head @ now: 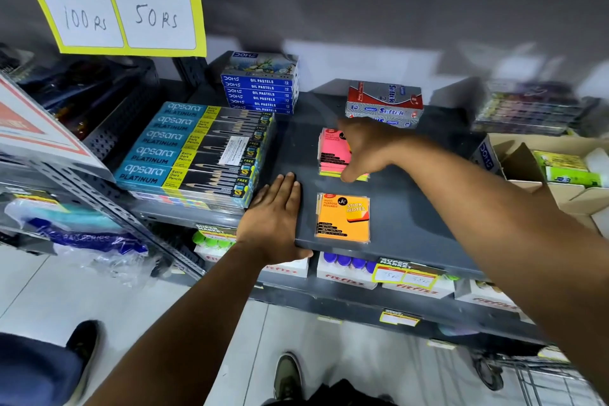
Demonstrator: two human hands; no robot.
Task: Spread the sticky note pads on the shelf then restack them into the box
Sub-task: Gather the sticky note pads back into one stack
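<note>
An orange sticky note pad (342, 218) lies flat near the front edge of the dark grey shelf (412, 208). Behind it a pink pad (331, 152) rests on the shelf, partly covered by my right hand (369, 148), whose fingers and thumb close around the pad's right side. My left hand (275, 219) lies flat and empty on the shelf's front edge, left of the orange pad. A cardboard box (527, 171) with its flaps folded out stands at the right end of the shelf, with green packs inside.
Stacked Apsara pencil boxes (197, 148) sit left of my left hand. Oil pastel boxes (260, 89) and a Softek box stack (384, 105) stand at the back. A yellow price sign (115, 0) hangs above. Bottles fill the lower shelf (349, 269).
</note>
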